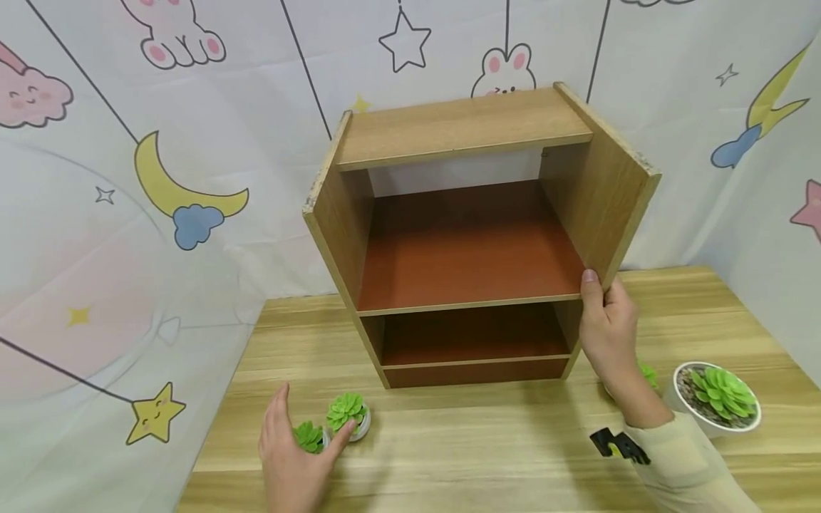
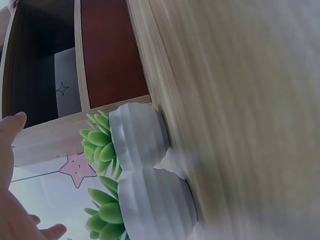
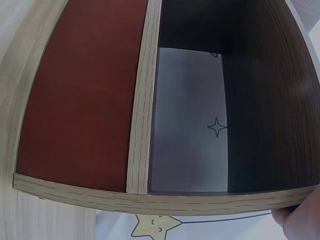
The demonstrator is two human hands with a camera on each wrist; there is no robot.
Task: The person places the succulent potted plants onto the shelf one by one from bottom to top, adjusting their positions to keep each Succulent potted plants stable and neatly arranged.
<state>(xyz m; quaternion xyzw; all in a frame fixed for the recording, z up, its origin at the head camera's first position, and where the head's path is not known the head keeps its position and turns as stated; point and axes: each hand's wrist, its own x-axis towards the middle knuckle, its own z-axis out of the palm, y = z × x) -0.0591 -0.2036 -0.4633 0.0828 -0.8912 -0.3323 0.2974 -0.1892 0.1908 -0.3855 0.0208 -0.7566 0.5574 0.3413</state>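
A wooden shelf unit (image 1: 471, 246) with reddish-brown boards stands on the table, open at the front. My right hand (image 1: 609, 331) grips the edge of its right side panel, thumb on the inner side and fingers around the outside. In the right wrist view, part of this hand (image 3: 302, 217) shows at the panel's edge. My left hand (image 1: 291, 449) is held with thumb and fingers spread near two small potted succulents (image 1: 346, 410), left of the shelf unit. Their ribbed white pots (image 2: 137, 135) stand side by side in the left wrist view, apart from the fingers.
On the right, a larger succulent in a white bowl (image 1: 721, 402) stands on the wood-grain table (image 1: 474, 456). Another small succulent (image 1: 648, 374) is partly hidden behind my right wrist. Printed cloth (image 1: 256, 107) hangs behind and at both sides.
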